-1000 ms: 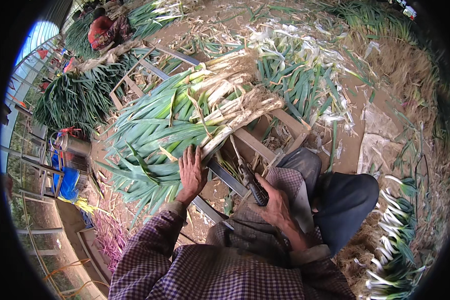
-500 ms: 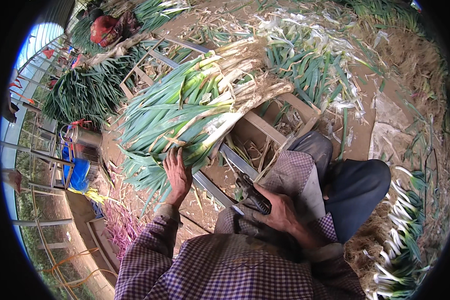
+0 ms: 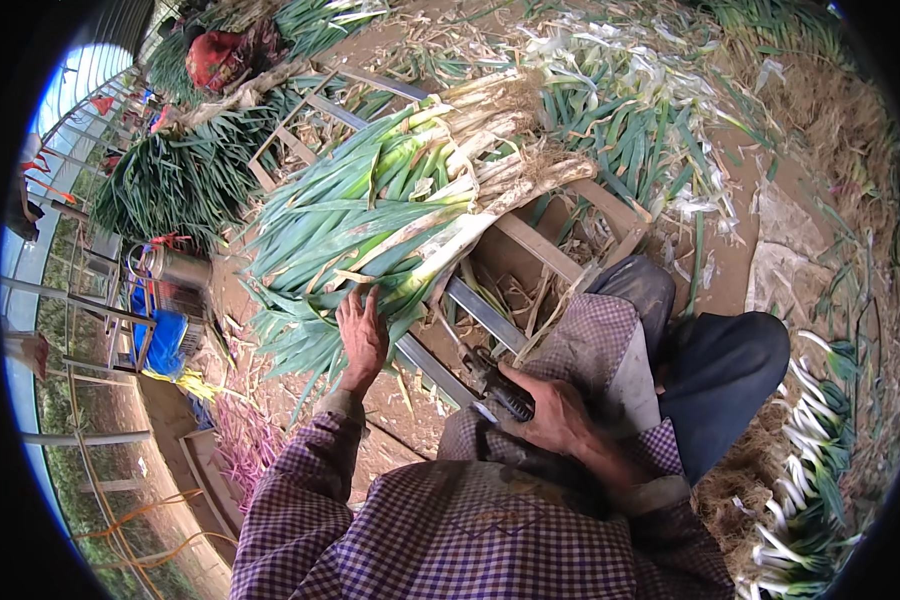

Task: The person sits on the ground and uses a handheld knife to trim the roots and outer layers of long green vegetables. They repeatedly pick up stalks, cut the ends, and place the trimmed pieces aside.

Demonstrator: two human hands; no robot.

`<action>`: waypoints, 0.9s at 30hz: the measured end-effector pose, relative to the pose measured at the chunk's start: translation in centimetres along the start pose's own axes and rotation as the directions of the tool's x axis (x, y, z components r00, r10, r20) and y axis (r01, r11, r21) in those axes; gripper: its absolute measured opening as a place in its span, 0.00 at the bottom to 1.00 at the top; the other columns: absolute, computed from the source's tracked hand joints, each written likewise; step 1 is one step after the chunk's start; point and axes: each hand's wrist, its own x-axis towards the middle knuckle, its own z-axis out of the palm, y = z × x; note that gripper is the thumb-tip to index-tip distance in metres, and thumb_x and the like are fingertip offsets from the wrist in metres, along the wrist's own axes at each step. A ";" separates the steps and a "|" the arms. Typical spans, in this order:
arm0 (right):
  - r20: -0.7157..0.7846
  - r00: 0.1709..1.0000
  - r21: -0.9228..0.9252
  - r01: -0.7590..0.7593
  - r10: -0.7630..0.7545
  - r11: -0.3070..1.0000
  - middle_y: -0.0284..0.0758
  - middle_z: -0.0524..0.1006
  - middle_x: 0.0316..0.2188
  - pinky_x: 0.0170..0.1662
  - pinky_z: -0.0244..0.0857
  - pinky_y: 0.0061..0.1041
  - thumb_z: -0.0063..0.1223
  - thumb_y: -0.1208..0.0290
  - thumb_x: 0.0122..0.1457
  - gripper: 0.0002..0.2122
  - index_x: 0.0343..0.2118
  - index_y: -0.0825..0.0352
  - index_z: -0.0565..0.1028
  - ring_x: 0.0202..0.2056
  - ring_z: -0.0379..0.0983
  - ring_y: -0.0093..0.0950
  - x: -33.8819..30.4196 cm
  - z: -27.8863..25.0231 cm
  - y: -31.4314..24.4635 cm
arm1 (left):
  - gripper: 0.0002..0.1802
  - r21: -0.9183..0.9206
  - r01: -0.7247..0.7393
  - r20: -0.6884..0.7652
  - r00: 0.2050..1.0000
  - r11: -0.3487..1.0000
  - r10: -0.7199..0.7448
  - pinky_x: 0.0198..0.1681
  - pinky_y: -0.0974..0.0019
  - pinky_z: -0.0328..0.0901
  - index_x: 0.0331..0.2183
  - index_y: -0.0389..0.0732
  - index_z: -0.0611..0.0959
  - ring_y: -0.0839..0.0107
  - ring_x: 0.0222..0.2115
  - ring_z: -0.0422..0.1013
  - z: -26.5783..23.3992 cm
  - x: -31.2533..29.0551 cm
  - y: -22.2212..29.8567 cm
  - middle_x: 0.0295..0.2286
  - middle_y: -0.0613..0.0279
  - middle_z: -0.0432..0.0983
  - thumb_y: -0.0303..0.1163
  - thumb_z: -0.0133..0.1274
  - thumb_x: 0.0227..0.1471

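A big pile of green onions [image 3: 390, 200] lies across a low frame in front of me, white stems and roots to the right, green leaves to the left. My left hand [image 3: 362, 335] rests on the leaves at the pile's near side, with its fingers stretched out over them. Close to my lap, my right hand [image 3: 555, 410] is wrapped round the grip of a black air blow gun [image 3: 500, 385]. Its thin nozzle points away toward the near edge of the pile. The right fingertips are partly hidden by the tool.
Metal rails [image 3: 440, 370] and wooden slats [image 3: 535, 248] of the frame show around the pile. Peeled onions [image 3: 805, 440] lie in a row at my right. Leafy waste [image 3: 635, 130] covers the far ground. At left are another green onion heap [image 3: 175, 185] and a blue bag [image 3: 168, 340]; a person in red [image 3: 215, 58] is farther back.
The view has shifted slightly, so the scene sits a little farther right. My left hand's fingers have drawn closer together on the leaves. My right hand keeps its grip on the blow gun.
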 end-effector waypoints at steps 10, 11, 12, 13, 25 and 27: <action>0.042 0.993 0.004 -0.108 0.108 0.994 0.49 0.80 0.42 0.49 0.72 0.34 0.66 0.52 0.50 0.36 0.62 0.62 0.69 0.42 0.80 0.44 0.5 -0.3 -0.6 | 0.25 0.031 -0.069 0.152 0.986 0.997 0.064 0.46 0.51 0.63 0.43 0.41 0.77 0.50 0.44 0.69 0.8 2.7 0.0 0.40 0.52 0.72 0.28 0.64 0.39; 0.050 0.991 -0.013 -0.123 0.124 0.992 0.50 0.80 0.42 0.48 0.71 0.34 0.66 0.52 0.50 0.36 0.62 0.62 0.69 0.43 0.80 0.45 0.3 -0.3 -0.7 | 0.25 0.021 -0.080 0.154 0.985 0.997 0.075 0.46 0.51 0.63 0.43 0.41 0.77 0.50 0.44 0.69 0.9 2.5 0.3 0.40 0.52 0.72 0.28 0.64 0.39; 0.053 0.990 -0.017 -0.131 0.131 0.991 0.50 0.80 0.42 0.48 0.71 0.35 0.66 0.51 0.50 0.37 0.62 0.62 0.69 0.43 0.79 0.45 0.2 -0.3 -0.6 | 0.25 0.011 -0.089 0.156 0.984 0.996 0.086 0.45 0.51 0.63 0.43 0.41 0.77 0.50 0.43 0.69 1.0 2.3 0.6 0.40 0.52 0.72 0.28 0.65 0.39; 0.060 0.989 -0.020 -0.137 0.138 0.990 0.50 0.80 0.42 0.48 0.71 0.36 0.66 0.51 0.50 0.37 0.62 0.62 0.69 0.43 0.79 0.46 0.1 -0.4 -0.7 | 0.24 0.004 -0.097 0.160 0.983 0.995 0.095 0.44 0.51 0.64 0.42 0.41 0.77 0.50 0.43 0.69 1.0 2.1 0.9 0.41 0.52 0.72 0.28 0.65 0.39; -0.007 0.997 -0.071 -0.077 0.077 0.994 0.46 0.81 0.34 0.43 0.72 0.40 0.64 0.59 0.46 0.36 0.62 0.59 0.69 0.37 0.79 0.45 -0.2 0.8 0.4 | 0.17 0.038 -0.136 0.322 0.939 0.990 0.116 0.31 0.45 0.67 0.41 0.38 0.72 0.42 0.31 0.74 2.4 1.4 1.3 0.33 0.41 0.76 0.29 0.55 0.48; 0.007 0.998 -0.087 -0.069 0.070 0.994 0.47 0.81 0.34 0.42 0.72 0.40 0.64 0.59 0.45 0.36 0.61 0.60 0.69 0.37 0.79 0.45 -0.4 0.9 0.3 | 0.15 0.011 -0.182 0.325 0.930 0.983 0.169 0.30 0.44 0.67 0.40 0.38 0.72 0.42 0.30 0.74 1.8 1.8 1.6 0.31 0.41 0.76 0.30 0.55 0.49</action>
